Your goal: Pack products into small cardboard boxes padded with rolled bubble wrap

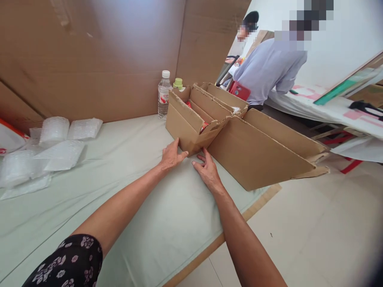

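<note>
Your left hand and your right hand are apart from each other, fingers loosely spread, clamped on nothing. They meet the foot of a small cardboard box standing on the cloth-covered tabletop, ahead of you and slightly right, just beyond your fingertips. Your left fingers lie against the lower part of its long side, your left thumb near its bottom edge; your right index finger reaches the base of its short end, though you cannot tell here how firmly it touches.

The box in front of you is plain brown, upright and open at the top. Its rims are ragged, with roughly cut, frayed edges, and the wall at the short end dips lower than the sides. That end also shows a darker, glossy-looking patch. Inside, you can see a cardboard strip running lengthwise and bits of red contents, too hidden to name.

To its right, close beside it, stands a larger open carton, set at an angle. Behind it, from your side, a clear bottle with a white cap stands upright.
</note>
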A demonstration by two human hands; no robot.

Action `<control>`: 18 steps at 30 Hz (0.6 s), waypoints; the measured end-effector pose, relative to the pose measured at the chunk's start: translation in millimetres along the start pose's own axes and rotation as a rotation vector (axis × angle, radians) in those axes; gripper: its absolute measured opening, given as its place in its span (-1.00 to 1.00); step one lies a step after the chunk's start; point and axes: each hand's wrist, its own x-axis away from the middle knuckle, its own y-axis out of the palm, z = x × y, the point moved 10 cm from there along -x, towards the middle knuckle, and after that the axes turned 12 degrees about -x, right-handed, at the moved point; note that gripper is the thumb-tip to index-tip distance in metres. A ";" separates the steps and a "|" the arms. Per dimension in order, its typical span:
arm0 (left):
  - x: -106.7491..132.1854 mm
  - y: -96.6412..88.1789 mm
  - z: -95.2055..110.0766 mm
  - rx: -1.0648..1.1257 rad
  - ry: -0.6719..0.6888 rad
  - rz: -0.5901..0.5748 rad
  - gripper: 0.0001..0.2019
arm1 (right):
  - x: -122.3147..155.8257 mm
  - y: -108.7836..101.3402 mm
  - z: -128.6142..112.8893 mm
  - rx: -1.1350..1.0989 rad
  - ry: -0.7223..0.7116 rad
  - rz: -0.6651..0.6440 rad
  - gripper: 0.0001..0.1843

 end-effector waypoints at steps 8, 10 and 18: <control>16.6 2.5 15.7 -0.258 0.040 0.016 -0.34 | -13.2 -5.4 -7.9 0.163 -0.014 0.091 -0.19; 17.5 1.4 20.6 -0.294 0.064 0.022 -0.37 | -10.5 -4.3 -9.2 0.186 -0.024 0.115 -0.28; 33.3 -4.6 37.2 -0.493 0.105 0.032 -0.41 | -9.0 -3.5 -29.3 0.234 -0.035 0.169 -0.56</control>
